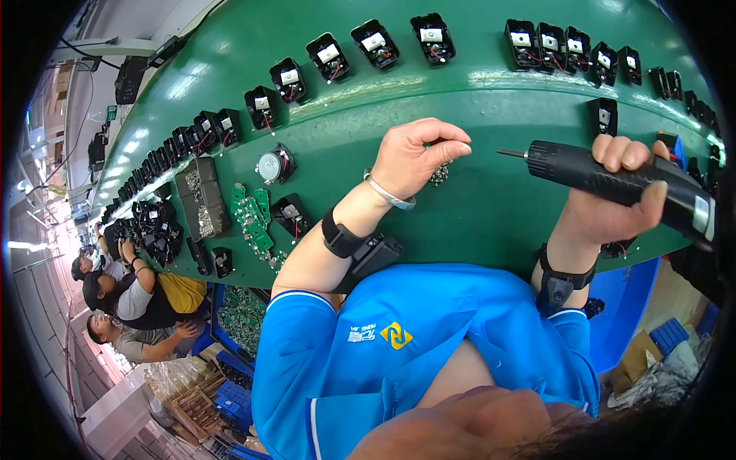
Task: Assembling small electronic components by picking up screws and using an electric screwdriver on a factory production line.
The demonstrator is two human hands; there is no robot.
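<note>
Screws under the left grip, electric screwdriver in the right.
Left hand has its fingertips pinched together over a small heap of screws on the green desk. Right hand is clamped around a black electric screwdriver, its bit pointing toward the left grip. Beyond both grips runs a row of black housings; left of the left grip sit green circuit boards.

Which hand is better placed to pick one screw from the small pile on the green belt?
Left. The left hand pinches right at the screw pile, while the right hand is full with the black electric screwdriver.
</note>
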